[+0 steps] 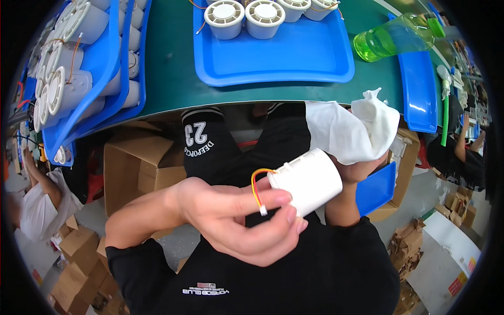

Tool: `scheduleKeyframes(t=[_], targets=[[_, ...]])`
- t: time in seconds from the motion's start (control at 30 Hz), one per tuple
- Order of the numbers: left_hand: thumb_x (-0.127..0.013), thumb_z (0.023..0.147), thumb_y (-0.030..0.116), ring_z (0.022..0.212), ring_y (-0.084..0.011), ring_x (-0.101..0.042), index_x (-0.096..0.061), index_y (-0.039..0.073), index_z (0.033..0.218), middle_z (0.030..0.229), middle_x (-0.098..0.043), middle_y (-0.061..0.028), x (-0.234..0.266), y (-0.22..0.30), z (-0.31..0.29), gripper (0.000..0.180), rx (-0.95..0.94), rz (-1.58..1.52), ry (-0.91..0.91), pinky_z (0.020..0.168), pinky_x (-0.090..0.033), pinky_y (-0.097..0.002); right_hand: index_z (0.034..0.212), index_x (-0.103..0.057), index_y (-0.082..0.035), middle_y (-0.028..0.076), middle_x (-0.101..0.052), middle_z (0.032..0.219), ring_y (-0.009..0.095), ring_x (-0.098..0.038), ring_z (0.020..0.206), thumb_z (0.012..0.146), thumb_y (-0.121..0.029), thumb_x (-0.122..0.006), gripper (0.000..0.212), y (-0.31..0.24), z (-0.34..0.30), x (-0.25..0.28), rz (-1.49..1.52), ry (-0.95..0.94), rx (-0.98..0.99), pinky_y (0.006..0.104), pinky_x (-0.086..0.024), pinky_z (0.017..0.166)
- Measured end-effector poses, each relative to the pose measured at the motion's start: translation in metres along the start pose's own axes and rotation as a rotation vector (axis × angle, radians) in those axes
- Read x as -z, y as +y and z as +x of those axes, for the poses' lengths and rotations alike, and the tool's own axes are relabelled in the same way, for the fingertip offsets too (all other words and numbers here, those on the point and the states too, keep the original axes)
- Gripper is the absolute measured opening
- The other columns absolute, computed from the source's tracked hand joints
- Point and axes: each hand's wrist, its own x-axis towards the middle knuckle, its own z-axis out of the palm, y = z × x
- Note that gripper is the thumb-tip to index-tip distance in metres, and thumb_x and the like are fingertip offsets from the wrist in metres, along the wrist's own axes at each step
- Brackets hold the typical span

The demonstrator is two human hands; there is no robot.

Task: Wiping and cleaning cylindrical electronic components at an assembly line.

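Observation:
My left hand (247, 215) is closed on a white plastic cylindrical unit (310, 181), gripping its lower left end between thumb and fingers. The unit is tilted over my lap. A short red, orange and yellow wire lead (254, 184) loops from that end and finishes in a small white connector by my thumb. My right hand (362, 169) is closed on a white cloth (367, 123) at the right end of the unit. The cloth hides most of its fingers and drapes up over the table edge.
A blue tray (273, 68) with several white vented units (224, 20) lies on the green table (168, 68). Stacked blue trays of similar units (65, 86) stand left. A clear bottle of green liquid (391, 39) and an elongated blue tray (420, 94) lie right. Cardboard boxes (139, 168) flank my legs.

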Motion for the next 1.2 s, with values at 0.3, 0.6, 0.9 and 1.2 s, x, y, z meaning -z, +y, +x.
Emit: scheduleKeyframes(t=[0.3, 0.6, 0.9, 1.2], targets=[[-0.076, 0.068, -0.001, 0.103, -0.0065, -0.049, -0.064, 0.013, 0.105, 0.107, -0.049, 0.0068, 0.013, -0.017, 0.012, 0.041, -0.247, 0.125, -0.093, 0.094, -0.052, -0.0227, 0.106, -0.059, 0.006, 0.016, -0.065, 0.106, 0.022, -0.065, 0.091, 0.088, -0.006, -0.056, 0.022, 0.007, 0.004, -0.002, -0.103, -0.025, 0.078, 0.0355, -0.054, 0.083], [-0.069, 0.081, 0.012, 0.095, -0.0114, -0.054, -0.064, 0.013, 0.101, 0.102, -0.055, 0.0041, 0.003, -0.033, 0.028, 0.021, -0.022, 0.061, -0.085, 0.081, -0.056, -0.0252, 0.105, -0.06, 0.006, 0.016, -0.066, 0.105, 0.022, -0.066, 0.09, 0.089, -0.006, -0.057, 0.021, 0.008, 0.009, 0.007, 0.239, 0.13, -0.091, 0.035, -0.054, 0.082], [-0.071, 0.065, -0.001, 0.088, -0.0241, -0.059, -0.064, 0.0, 0.098, 0.099, -0.056, -0.0078, -0.039, -0.118, 0.078, 0.034, 0.308, -0.069, -0.506, 0.073, -0.053, -0.0354, 0.129, -0.046, 0.007, 0.019, -0.059, 0.121, 0.03, -0.063, 0.104, 0.093, -0.02, -0.047, 0.045, 0.035, 0.02, 0.045, 0.21, 0.024, 0.075, 0.0433, -0.054, 0.089], [-0.075, 0.066, 0.011, 0.1, -0.0293, -0.057, -0.065, 0.001, 0.105, 0.104, -0.055, -0.0127, -0.09, -0.176, 0.062, 0.042, 0.544, -0.046, -0.802, 0.086, -0.05, -0.0382, 0.127, -0.047, 0.009, 0.021, -0.057, 0.123, 0.031, -0.06, 0.111, 0.088, -0.012, -0.048, 0.044, 0.045, 0.016, 0.056, 0.349, 0.022, -0.053, 0.0451, -0.05, 0.094]])
